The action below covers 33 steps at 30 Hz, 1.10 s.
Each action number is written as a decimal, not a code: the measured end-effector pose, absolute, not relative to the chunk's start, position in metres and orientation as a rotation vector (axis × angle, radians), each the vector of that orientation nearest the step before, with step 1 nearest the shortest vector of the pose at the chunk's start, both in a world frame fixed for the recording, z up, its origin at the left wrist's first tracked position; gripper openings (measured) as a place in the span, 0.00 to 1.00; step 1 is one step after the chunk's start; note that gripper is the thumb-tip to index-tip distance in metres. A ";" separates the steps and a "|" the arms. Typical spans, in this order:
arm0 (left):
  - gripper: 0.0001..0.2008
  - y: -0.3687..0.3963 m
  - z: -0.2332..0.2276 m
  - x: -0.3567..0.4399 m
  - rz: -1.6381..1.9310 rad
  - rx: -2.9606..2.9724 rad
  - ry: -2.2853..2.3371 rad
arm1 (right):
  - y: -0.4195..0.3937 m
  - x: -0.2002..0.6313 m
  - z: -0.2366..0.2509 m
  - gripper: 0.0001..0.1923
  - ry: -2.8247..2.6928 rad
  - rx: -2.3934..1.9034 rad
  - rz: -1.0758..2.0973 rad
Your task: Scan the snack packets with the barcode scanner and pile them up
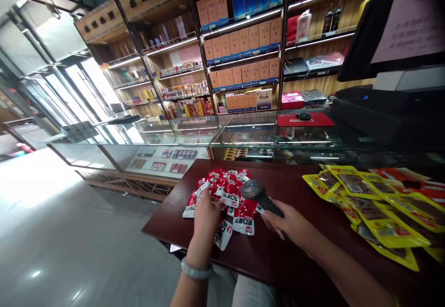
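Heap of small red-and-white sachets (225, 195) lying at the near-left part of a dark wooden desk (295, 260), several overlapping and one (223, 233) slid toward the near edge. The sachets appear light, thin and limp, with glossy film that is probably slippery; a pinch at a sealed edge would likely hold better than a flat press. The left hand (206, 214) rests on the heap, fingers spread over the packets and gripping none clearly. The right hand (290, 223) has its fingers closed around the handle of a black handheld scanner (259, 195), whose head is over the heap. Yellow packets (375, 205) lie well apart to the right; glass display cases (194, 135) and stocked shelves (243, 42) stand beyond.
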<state>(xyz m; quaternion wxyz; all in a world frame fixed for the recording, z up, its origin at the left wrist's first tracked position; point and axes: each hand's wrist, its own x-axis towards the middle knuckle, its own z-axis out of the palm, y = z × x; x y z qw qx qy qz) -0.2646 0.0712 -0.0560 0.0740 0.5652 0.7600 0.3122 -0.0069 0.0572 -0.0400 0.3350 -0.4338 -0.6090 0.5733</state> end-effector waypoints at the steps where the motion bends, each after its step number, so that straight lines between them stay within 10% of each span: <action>1: 0.31 0.064 -0.055 -0.262 0.928 1.785 2.363 | 0.057 -0.008 -0.041 0.25 -1.592 -1.132 1.497; 7: 0.41 0.023 -0.077 -0.231 0.633 2.510 2.238 | 0.053 -0.004 -0.047 0.26 -1.557 -1.154 1.496; 22: 0.31 0.076 -0.079 -0.202 0.262 2.722 1.770 | 0.036 0.041 -0.045 0.31 -1.440 -1.248 1.432; 33: 0.26 0.114 -0.079 -0.231 0.077 2.647 1.946 | 0.056 0.022 -0.037 0.13 -1.466 -1.124 1.431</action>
